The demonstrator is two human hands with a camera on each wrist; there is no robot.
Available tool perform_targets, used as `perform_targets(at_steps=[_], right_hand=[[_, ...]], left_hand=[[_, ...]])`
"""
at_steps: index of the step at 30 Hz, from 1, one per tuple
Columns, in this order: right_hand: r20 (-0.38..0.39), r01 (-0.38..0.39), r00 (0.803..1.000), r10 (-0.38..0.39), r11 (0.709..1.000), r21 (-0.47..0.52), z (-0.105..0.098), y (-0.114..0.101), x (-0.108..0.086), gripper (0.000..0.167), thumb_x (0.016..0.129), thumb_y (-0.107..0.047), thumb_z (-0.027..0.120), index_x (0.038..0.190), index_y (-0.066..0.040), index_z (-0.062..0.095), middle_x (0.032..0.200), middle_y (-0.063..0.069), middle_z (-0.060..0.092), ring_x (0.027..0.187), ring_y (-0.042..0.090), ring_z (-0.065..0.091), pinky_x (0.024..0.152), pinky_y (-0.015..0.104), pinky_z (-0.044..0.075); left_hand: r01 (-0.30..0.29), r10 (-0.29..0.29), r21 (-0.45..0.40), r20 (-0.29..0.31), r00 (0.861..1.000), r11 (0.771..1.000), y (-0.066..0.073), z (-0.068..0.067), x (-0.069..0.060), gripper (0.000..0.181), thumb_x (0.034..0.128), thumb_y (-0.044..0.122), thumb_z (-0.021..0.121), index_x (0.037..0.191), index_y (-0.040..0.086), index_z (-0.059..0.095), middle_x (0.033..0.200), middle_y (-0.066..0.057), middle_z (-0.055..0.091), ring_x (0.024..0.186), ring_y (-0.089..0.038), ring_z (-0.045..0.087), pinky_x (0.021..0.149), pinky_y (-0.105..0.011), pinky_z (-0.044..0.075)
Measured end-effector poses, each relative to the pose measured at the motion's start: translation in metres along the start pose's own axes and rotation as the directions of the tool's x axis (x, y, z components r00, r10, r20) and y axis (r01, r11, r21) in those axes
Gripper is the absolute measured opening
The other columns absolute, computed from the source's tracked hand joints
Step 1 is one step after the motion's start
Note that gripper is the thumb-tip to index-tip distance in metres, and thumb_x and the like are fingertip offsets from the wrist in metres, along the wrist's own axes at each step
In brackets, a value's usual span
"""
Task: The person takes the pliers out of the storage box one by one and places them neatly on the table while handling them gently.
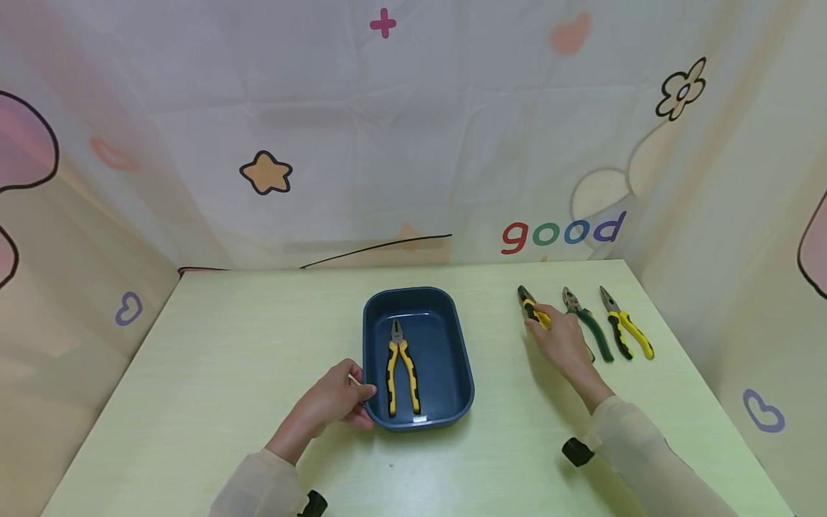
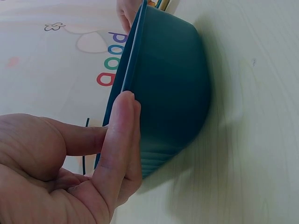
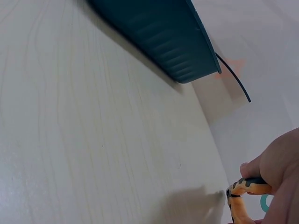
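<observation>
A dark blue rectangular tray (image 1: 446,345) stands mid-table, and a pair of combination pliers (image 1: 392,370) with yellow-black handles lies inside it. My left hand (image 1: 339,395) pinches the tray's left rim near its front corner; in the left wrist view the thumb and fingers (image 2: 119,135) clasp that rim from both sides. At the right, my right hand (image 1: 561,337) grips yellow-black pliers (image 1: 526,298) by the handles, their jaws pointing away from me. In the right wrist view the bent handles (image 3: 240,189) show beneath the fingers, with the tips hidden.
Right of my right hand lie green-handled pliers (image 1: 597,334), partly covered by it, and yellow-black long-nose pliers (image 1: 623,330). A printed curtain (image 1: 388,143) hangs behind the table's back edge. Black wrist devices (image 1: 577,452) sit by both sleeves.
</observation>
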State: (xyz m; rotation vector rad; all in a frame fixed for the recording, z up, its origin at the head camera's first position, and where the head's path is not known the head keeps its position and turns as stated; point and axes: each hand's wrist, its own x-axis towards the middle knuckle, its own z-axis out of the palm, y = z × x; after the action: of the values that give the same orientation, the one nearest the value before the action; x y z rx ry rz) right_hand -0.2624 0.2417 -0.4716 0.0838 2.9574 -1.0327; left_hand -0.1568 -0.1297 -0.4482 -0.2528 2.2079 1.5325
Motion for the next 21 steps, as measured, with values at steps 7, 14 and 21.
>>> perform_targets(at_steps=[7, 14, 21], right_hand=[[0.011, -0.023, 1.000, 0.023, 1.000, -0.004, 0.0010, 0.0011, 0.0017, 0.052, 0.106, -0.028, 0.056, 0.149, -0.001, 0.049, 0.140, 0.034, 0.047, 0.121, 0.045, 0.044, 0.088, 0.054, 0.046], [0.003, -0.021, 1.000, 0.021, 1.000, 0.002, 0.0024, 0.0020, 0.0025, 0.051, 0.106, -0.028, 0.057, 0.148, 0.000, 0.050, 0.138, 0.034, 0.048, 0.119, 0.045, 0.045, 0.089, 0.056, 0.045], [0.001, -0.009, 1.000, 0.009, 1.000, -0.010, 0.0031, 0.0016, 0.0044, 0.050, 0.106, -0.025, 0.058, 0.147, 0.002, 0.050, 0.138, 0.036, 0.049, 0.122, 0.049, 0.043, 0.098, 0.061, 0.042]], left_hand=[[-0.007, 0.007, -0.006, 0.002, 1.000, 1.000, 0.0002, -0.0002, -0.0008, 0.016, 0.1034, 0.004, 0.061, 0.109, 0.001, 0.046, 0.076, -0.018, 0.063, 0.054, -0.021, 0.069, 0.057, -0.034, 0.061], [-0.002, 0.002, 0.000, 0.005, 1.000, 1.000, 0.0013, -0.0006, -0.0014, 0.017, 0.1036, 0.004, 0.060, 0.111, 0.000, 0.046, 0.077, -0.018, 0.063, 0.054, -0.020, 0.069, 0.059, -0.034, 0.062], [0.000, 0.000, 0.006, 0.005, 1.000, 1.000, 0.0033, -0.0003, -0.0019, 0.016, 0.1038, 0.004, 0.060, 0.111, 0.000, 0.046, 0.078, -0.018, 0.063, 0.054, -0.020, 0.069, 0.060, -0.035, 0.062]])
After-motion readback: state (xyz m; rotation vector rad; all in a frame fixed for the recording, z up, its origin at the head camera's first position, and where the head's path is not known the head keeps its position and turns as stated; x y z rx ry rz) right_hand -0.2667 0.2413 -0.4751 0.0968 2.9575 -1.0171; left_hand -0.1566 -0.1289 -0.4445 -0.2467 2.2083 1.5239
